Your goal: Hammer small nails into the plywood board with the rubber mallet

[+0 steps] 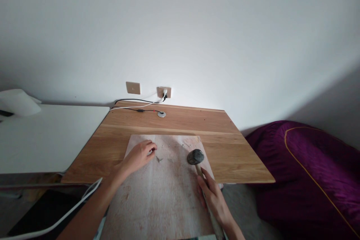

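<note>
A pale, worn wooden board [165, 195] lies on a wooden table [174, 123] and reaches toward me. My right hand [213, 197] grips the handle of a hammer, whose dark head [195, 156] rests on the board near its right edge. My left hand [140, 155] rests on the board's upper left part, with thumb and fingers pinched on something small that I cannot make out. A small pale chip or nail [159, 159] lies on the board just right of that hand.
A white desk [42, 135] adjoins the table on the left. Behind the table, a wall socket [164, 92] holds a plug, with black and white cables [135, 105] on the tabletop. A purple beanbag [309, 172] sits at the right. A white cable [70, 212] hangs at lower left.
</note>
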Demonstrator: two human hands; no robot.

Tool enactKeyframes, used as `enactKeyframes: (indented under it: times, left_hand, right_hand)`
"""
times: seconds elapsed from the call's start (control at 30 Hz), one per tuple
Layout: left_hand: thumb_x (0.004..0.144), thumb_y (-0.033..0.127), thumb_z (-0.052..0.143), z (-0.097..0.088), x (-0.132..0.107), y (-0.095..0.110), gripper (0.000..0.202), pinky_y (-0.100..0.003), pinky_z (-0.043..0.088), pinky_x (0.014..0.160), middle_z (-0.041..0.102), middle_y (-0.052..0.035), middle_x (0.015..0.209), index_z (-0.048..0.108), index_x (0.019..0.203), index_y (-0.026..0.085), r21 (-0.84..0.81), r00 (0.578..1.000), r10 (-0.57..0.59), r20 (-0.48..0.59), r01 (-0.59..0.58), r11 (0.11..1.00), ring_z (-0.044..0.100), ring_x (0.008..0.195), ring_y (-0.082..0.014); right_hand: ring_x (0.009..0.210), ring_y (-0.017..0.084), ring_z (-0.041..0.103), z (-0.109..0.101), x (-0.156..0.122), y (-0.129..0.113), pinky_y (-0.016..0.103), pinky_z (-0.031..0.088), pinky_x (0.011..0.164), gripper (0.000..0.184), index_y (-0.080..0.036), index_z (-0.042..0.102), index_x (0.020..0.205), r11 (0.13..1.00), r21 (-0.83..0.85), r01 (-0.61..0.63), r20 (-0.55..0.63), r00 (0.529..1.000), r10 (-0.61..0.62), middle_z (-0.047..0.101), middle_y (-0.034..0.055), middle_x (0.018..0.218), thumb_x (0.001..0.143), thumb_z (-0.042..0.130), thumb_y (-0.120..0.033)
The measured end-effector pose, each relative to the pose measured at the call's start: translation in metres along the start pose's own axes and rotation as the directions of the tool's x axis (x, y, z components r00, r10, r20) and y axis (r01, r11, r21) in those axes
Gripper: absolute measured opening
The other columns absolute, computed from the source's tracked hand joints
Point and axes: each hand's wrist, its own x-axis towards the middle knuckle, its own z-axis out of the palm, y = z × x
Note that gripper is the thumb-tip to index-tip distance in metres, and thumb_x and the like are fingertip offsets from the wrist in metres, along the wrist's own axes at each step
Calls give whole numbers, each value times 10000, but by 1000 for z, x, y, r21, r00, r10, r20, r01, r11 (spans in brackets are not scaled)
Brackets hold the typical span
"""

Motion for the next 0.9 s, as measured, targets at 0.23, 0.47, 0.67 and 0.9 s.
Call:
enactKeyframes:
  times: [0.23,0.47,0.67,0.9]
  left_hand:
    - [919,80,565,2,6,4,144,-280,487,794,678,-30,930,639,899,201,33,1000,-5,19,4,999,654,853,-178]
    - [916,96,581,15,8,0,169,-286,520,816,714,-44,1003,671,1001,212,-88,999,-36,-19,34,996,687,915,-187]
    - [885,93,587,30,23,-3,212,-300,545,818,739,-44,994,665,1046,207,-220,986,-103,-132,72,973,703,864,-177]
    - [891,109,611,38,35,-1,138,-275,528,787,755,-29,925,680,971,198,-256,980,-138,-146,97,962,700,822,-168]
  right_hand:
    - [407,122,450,0,-2,-4,239,365,410,830,-137,562,1406,1000,27,-16,55,998,14,535,-53,554,868,575,-769]
    - [402,114,415,3,-3,-6,233,335,397,824,-151,547,1376,996,82,-19,67,998,14,496,-72,545,857,574,-791]
    - [387,123,405,2,-4,-9,241,325,365,877,-161,521,1429,998,64,-20,62,998,16,499,-66,543,843,575,-811]
    - [443,146,497,0,-1,-4,257,407,429,811,-150,613,1372,1000,8,6,-8,1000,-6,561,-30,581,851,603,-772]
